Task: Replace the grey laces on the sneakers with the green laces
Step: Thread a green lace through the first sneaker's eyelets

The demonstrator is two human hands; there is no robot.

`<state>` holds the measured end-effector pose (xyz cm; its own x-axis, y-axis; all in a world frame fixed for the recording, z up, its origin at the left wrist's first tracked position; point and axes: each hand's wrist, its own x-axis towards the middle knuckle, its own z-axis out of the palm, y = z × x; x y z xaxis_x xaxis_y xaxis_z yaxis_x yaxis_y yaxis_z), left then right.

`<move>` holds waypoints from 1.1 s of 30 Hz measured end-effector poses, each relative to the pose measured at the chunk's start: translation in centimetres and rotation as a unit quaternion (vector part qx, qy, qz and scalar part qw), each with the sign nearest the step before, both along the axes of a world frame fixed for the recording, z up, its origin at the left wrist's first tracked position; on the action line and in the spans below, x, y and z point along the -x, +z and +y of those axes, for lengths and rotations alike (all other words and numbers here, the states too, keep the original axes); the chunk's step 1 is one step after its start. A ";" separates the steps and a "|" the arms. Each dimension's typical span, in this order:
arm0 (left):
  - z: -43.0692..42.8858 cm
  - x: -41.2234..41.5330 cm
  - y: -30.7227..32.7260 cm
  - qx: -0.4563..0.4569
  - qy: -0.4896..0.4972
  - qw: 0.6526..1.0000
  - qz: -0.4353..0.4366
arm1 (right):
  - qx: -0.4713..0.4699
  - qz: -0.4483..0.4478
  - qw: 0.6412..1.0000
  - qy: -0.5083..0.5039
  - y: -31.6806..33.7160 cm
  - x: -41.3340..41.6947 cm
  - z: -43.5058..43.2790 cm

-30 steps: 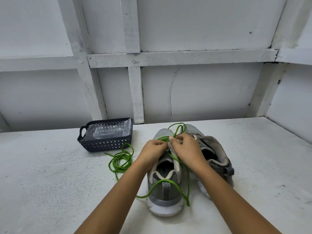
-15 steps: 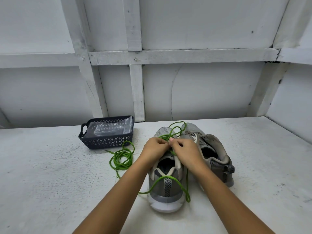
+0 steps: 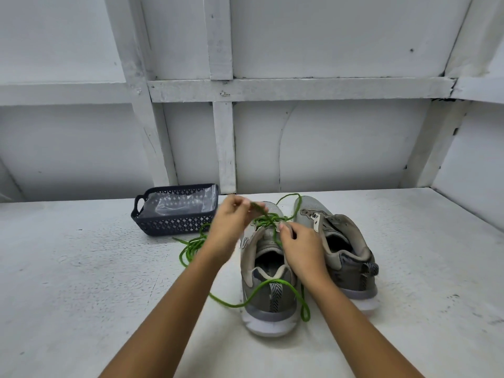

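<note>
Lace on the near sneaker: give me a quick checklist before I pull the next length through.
1. Left hand grips the lace end: ok, pinched and lifted above the sneaker.
2. Right hand hold: cannot tell; its curled fingers lie at the eyelets.
3. Slack runs free: not ok, a loop drapes over the heel.
4. Other sneaker laced: not ok, its eyelets look bare.
5. Spare lace at hand: cannot tell; the green coil by the basket may be this lace's slack.
</note>
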<state>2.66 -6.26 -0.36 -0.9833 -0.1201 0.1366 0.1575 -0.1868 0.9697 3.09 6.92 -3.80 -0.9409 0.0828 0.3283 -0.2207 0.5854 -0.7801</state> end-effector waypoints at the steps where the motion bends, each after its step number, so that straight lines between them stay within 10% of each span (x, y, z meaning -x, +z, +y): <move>1: -0.9 -0.5 0.8 -0.061 -0.004 0.998 0.020 | -0.003 0.001 1.000 -0.001 0.0 0.0 0.0; 8: -9.6 -1.8 5.4 -0.230 0.062 0.966 0.101 | 0.003 -0.007 1.000 0.007 -0.2 -0.1 0.0; 11: -9.7 -2.1 5.9 0.087 0.194 0.972 0.096 | 0.005 -0.005 1.000 0.008 -0.2 -0.1 0.0; 15: -4.8 -1.0 4.4 0.585 0.100 0.802 0.065 | 0.011 -0.004 1.000 0.011 -0.1 -0.2 0.0; 19: 0.7 1.2 1.4 0.725 -0.043 0.687 0.018 | 0.009 0.006 1.000 0.010 -0.1 -0.1 0.0; 23: 2.4 2.7 -0.7 0.743 -0.012 0.669 0.021 | 0.011 0.012 1.000 0.007 0.0 -0.1 0.0; 27: 0.7 2.1 0.4 0.612 -0.047 0.788 0.046 | 0.001 0.009 1.000 0.004 -0.2 0.0 0.0; 31: -3.4 -0.3 3.3 0.242 -0.111 0.962 0.065 | 0.004 0.014 1.000 0.004 -0.5 0.1 0.2; 33: -5.8 -1.3 5.0 0.041 -0.156 0.982 0.095 | 0.002 0.015 1.000 0.003 -0.4 0.0 0.2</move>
<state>4.00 -12.10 4.63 -0.9266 0.2014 0.3175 0.2845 -0.1768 0.9422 3.09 7.14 -4.22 -0.9312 0.0782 0.3560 -0.2479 0.5802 -0.7758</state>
